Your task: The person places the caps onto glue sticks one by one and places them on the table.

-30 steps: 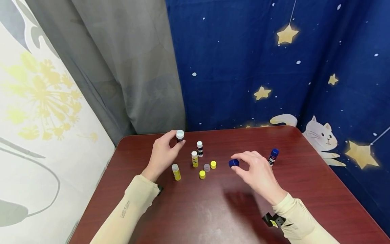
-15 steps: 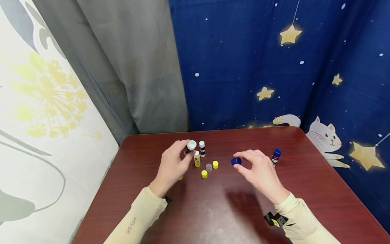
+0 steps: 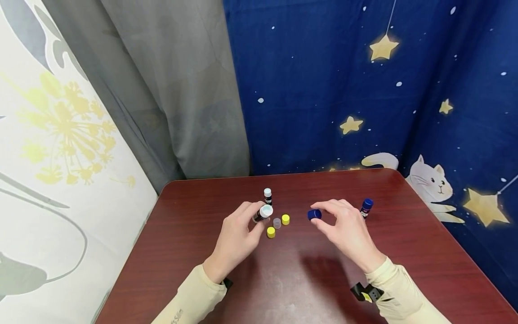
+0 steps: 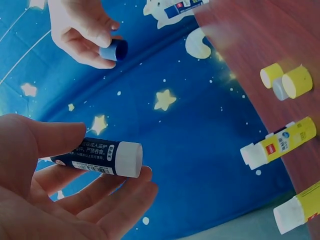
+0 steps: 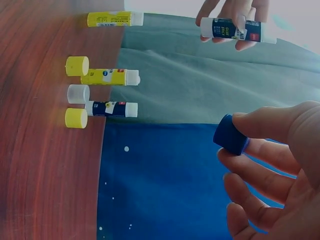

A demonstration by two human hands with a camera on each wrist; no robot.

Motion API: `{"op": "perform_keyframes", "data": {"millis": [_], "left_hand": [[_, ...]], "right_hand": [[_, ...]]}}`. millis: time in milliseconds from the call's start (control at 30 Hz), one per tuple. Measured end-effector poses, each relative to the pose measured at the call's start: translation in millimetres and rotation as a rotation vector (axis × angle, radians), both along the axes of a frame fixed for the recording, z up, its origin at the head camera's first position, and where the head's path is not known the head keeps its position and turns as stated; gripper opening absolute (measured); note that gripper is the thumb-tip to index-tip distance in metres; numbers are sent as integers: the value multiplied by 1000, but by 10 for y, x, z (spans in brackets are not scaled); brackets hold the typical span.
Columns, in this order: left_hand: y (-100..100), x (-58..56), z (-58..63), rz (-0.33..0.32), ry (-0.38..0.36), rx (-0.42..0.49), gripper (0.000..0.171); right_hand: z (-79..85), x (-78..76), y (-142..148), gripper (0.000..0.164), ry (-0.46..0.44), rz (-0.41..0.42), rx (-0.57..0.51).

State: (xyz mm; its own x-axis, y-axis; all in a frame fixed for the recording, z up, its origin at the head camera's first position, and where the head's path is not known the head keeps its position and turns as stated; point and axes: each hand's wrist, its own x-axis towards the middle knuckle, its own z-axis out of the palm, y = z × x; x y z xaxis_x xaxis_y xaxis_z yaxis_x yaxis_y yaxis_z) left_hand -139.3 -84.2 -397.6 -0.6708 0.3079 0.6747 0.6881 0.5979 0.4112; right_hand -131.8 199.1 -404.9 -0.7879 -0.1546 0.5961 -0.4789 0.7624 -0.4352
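Observation:
My left hand (image 3: 236, 238) grips a dark blue glue stick (image 4: 102, 156) raised above the table, its uncapped white end tipped toward the right. Across from it, my right hand (image 3: 344, 231) pinches a blue cap (image 5: 231, 135) between thumb and fingers. A gap separates the cap from the glue stick. Below and just right of the left hand lie two yellow caps (image 3: 285, 219) and a translucent cap (image 3: 277, 223). The left hand hides two uncapped yellow glue sticks (image 4: 290, 142) in the head view; both wrist views show them standing on the table.
Another uncapped dark blue glue stick (image 3: 268, 197) stands behind the left hand. One with its blue cap on, a capped glue stick (image 3: 366, 208), stands behind the right hand. The reddish-brown table (image 3: 194, 198) ends at a grey curtain (image 3: 202, 112) and a blue starry curtain (image 3: 307, 90).
My left hand has brought the dark blue glue stick rightward and toward me, covering the yellow glue sticks. The right hand with the blue cap has barely moved.

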Motion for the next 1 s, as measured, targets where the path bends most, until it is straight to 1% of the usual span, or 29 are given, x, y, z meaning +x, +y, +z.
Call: {"op": "perform_keyframes", "data": {"millis": [167,300,433,700,1000], "left_hand": [[17,31,-21,-4,-7,-15,34],[27,36,-31,6,-8,-28,34],[43,34,-42,21,-7,-40,33],[67,22,-84,20,-11,-72,29],[91,17,-122,56,26,-137,32]], "right_hand": [[6,-4,9,32,10,7,2],[13,4,14,33,3,9,-1],[24,2,21,35,-7,9,-3],[56,-24,-4,35,-6,29,-22],[131,-33,-54,34,2,63,-48]]}}
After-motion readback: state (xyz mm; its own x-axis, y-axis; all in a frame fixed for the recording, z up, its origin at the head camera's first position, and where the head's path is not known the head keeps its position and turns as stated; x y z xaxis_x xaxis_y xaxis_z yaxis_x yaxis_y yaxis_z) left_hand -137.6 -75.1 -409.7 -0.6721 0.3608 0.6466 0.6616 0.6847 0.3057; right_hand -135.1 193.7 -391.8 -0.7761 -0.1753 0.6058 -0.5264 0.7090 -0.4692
